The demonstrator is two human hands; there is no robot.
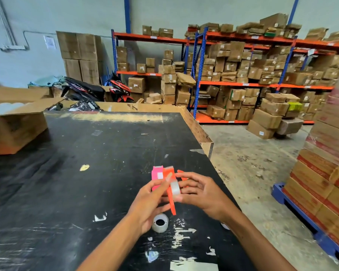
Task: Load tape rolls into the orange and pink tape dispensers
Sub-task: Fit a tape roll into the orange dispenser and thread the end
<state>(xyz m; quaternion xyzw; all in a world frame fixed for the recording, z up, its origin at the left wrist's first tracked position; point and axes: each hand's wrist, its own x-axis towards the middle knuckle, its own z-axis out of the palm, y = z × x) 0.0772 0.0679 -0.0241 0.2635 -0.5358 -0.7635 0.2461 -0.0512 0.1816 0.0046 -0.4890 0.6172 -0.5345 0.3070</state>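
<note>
On the far side of the room: steel racks (243, 83), blue uprights and orange beams, loaded with brown cartons; a motorbike (98, 90) parked left of them against the wall.

Right edge: stacked cartons on a blue pallet (301, 218), on the concrete floor.

Centre and foreground: black table (76, 163), top scuffed and spotted with scraps of tape and paper. Open carton (16, 122) at its left edge, flaps up, pale round items inside, too blurred to identify.

Left hand (149, 202): raised over the table near its right side, fingers stretched forward along the orange dispenser (171, 198), fingertips touching the clear roll (175, 188). Grip loose rather than clenched.

Right hand (202, 194): fingers curled in from the right, pressing on the same roll and dispenser. Roll held between both hands, against the dispenser's upper part; whether it is seated inside cannot be told.

Orange dispenser: tilted, cutter end away from the person, tail end pointing down toward the table.

Pink dispenser (157, 177): on the table just beyond the left fingers, beside the orange one, cutter end away.

Second roll (160, 222): clear, lying flat on the table below the hands, core hole facing up, just beside the left wrist.
</note>
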